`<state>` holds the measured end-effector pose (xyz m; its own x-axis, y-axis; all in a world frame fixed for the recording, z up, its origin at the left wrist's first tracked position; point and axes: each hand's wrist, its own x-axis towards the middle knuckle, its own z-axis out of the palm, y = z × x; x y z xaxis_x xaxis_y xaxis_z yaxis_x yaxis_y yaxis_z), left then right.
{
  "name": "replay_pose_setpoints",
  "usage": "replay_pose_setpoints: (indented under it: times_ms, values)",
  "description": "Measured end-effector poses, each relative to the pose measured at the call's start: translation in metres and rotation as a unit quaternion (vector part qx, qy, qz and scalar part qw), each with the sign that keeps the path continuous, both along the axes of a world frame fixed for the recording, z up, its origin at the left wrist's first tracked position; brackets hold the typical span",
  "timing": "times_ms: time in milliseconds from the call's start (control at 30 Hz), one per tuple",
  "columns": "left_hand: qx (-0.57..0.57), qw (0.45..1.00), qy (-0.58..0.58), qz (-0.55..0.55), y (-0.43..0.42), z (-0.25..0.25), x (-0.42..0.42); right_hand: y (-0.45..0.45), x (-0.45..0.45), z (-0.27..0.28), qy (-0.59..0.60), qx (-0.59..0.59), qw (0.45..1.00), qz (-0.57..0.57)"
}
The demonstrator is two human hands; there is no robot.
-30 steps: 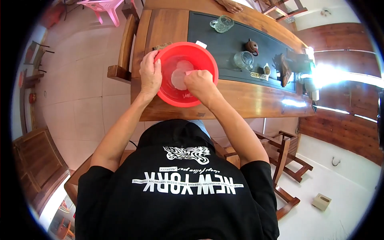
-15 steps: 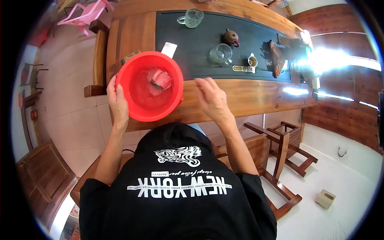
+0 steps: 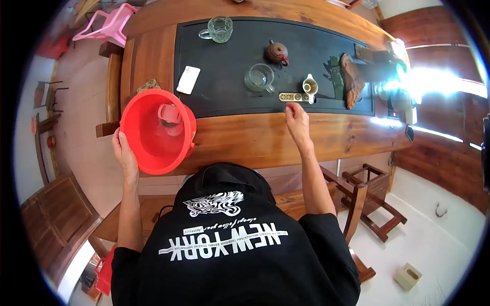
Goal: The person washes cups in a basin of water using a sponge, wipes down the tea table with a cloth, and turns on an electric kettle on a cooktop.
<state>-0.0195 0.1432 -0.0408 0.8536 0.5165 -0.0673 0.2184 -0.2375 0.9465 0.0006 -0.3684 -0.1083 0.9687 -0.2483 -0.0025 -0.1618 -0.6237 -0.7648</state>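
Note:
My left hand (image 3: 126, 155) grips the rim and outer side of a red plastic bucket (image 3: 145, 148), tilted at the table's left front. Inside it lies a pinkish object (image 3: 170, 114) that I cannot identify. My right hand (image 3: 298, 125) hovers over the table's front edge with fingers curled together and nothing visible in them. Just beyond its fingertips are a patterned gold-coloured strip (image 3: 290, 97) and a small spouted pitcher (image 3: 310, 85). A glass mug (image 3: 259, 78) and a brown clay teapot (image 3: 276, 52) stand farther back on the dark tea tray (image 3: 224, 97).
Another glass mug (image 3: 219, 29) stands at the tray's far left, with a white packet (image 3: 188, 80) nearer the bucket. A brown cloth (image 3: 351, 80) lies on the right. Wooden chairs (image 3: 375, 196) flank the table (image 3: 245, 132); a pink plastic chair (image 3: 107, 23) is at the back left.
The bucket and my left hand have shifted left and nearer to me. My right hand has moved right, from beside the bucket to near the pitcher, its fingers now more curled.

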Motion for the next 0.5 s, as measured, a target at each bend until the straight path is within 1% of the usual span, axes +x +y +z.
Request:
replay_pose_setpoints:
  times_ms: [100, 133, 200, 267, 300, 333, 367, 400, 433, 500]
  values:
    - [0.023, 0.999, 0.023, 0.004, -0.001, 0.002, 0.001, -0.011, 0.051, -0.016, -0.003, 0.056, 0.998, -0.009]
    - [0.031, 0.999, 0.032, 0.006, -0.004, 0.005, 0.001, -0.010, 0.069, -0.006, -0.023, 0.031, 0.999, -0.001]
    - [0.042, 0.998, 0.039, 0.014, -0.006, 0.009, 0.001, -0.013, 0.107, -0.005, -0.064, -0.019, 0.998, 0.017]
    - [0.084, 0.995, 0.055, 0.007, -0.006, 0.010, 0.001, -0.010, 0.142, 0.004, -0.049, -0.045, 0.998, 0.013]
    - [0.085, 0.995, 0.055, 0.008, -0.005, 0.009, 0.000, -0.013, 0.158, -0.001, -0.013, -0.066, 0.998, 0.007]
    - [0.089, 0.994, 0.060, 0.003, -0.003, 0.008, -0.001, -0.010, 0.171, -0.001, -0.013, -0.065, 0.998, 0.007]
    - [0.091, 0.994, 0.065, -0.004, -0.002, 0.007, -0.001, -0.006, 0.182, -0.001, 0.007, -0.094, 0.995, -0.017]
    - [0.090, 0.994, 0.065, -0.007, -0.004, 0.007, -0.001, -0.002, 0.189, 0.004, 0.028, -0.124, 0.991, -0.043]
    - [0.075, 0.995, 0.066, 0.001, -0.005, 0.008, 0.000, 0.002, 0.194, 0.015, 0.080, -0.110, 0.990, -0.035]
    - [0.062, 0.996, 0.070, 0.009, -0.007, 0.011, 0.001, 0.001, 0.203, 0.008, 0.091, -0.130, 0.987, -0.021]
